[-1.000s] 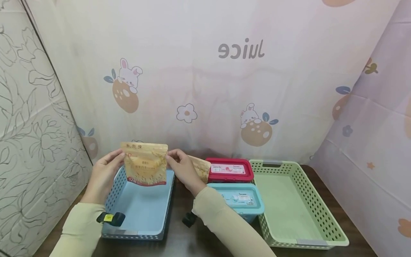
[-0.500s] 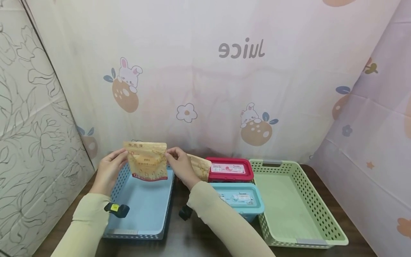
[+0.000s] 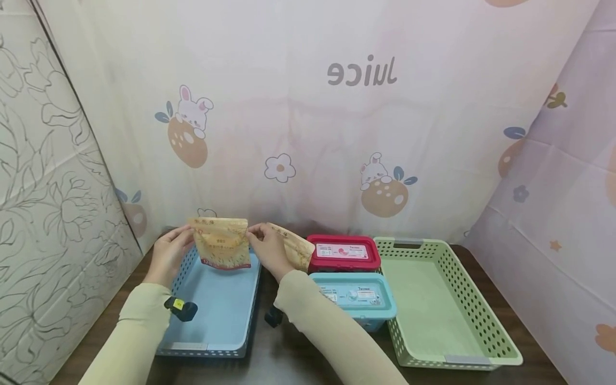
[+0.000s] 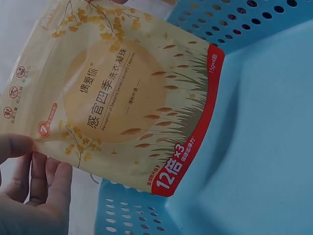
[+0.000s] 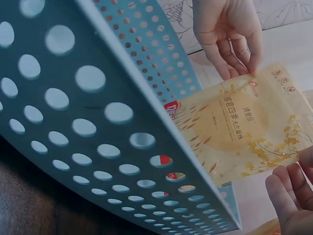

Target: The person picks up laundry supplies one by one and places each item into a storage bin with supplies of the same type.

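Note:
A pale yellow laundry capsule pouch with a red bottom band hangs upright over the far end of the blue basket. My left hand pinches its left edge near the top. On the opposite edge, the thumb and fingers of my right hand grip the upper corner. In the left wrist view, the printed front of the pouch faces the camera and the basket floor lies beyond its red band. Through the basket holes in the right wrist view, bits of the red band show, below the basket's rim.
A second yellow pouch leans behind my right hand, partly hidden by it. Beside it are a red lidded box and a light blue lidded box. A green basket stands at the right, on the dark wooden table.
Both hands have carried the pouch slightly toward the basket's far end, and lately a little lower. My left hand has shifted right; more of the second pouch shows behind my right hand.

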A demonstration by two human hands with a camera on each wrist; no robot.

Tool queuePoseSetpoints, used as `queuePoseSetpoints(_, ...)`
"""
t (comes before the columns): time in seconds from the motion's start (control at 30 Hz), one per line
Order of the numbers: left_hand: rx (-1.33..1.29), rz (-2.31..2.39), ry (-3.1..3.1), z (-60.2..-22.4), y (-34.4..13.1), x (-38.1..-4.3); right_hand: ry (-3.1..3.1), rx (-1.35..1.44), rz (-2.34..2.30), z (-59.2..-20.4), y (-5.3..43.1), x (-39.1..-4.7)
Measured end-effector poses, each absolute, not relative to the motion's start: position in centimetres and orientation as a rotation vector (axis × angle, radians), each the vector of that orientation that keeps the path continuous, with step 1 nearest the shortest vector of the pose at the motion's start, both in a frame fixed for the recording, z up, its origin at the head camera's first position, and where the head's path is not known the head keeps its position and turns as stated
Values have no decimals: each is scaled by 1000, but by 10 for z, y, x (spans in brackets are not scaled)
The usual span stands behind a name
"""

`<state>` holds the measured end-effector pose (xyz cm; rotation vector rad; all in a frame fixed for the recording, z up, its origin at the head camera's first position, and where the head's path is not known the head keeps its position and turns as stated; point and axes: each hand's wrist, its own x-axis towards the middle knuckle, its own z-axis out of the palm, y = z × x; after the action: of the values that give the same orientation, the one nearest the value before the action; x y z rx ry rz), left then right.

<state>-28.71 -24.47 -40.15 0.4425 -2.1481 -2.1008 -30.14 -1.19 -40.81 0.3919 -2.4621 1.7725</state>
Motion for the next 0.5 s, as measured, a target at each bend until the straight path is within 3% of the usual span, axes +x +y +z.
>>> queuePoseSetpoints(0.5,442,-2133,-2163,-414,-247,-288,-2497,359,1791,-416,-16,-302)
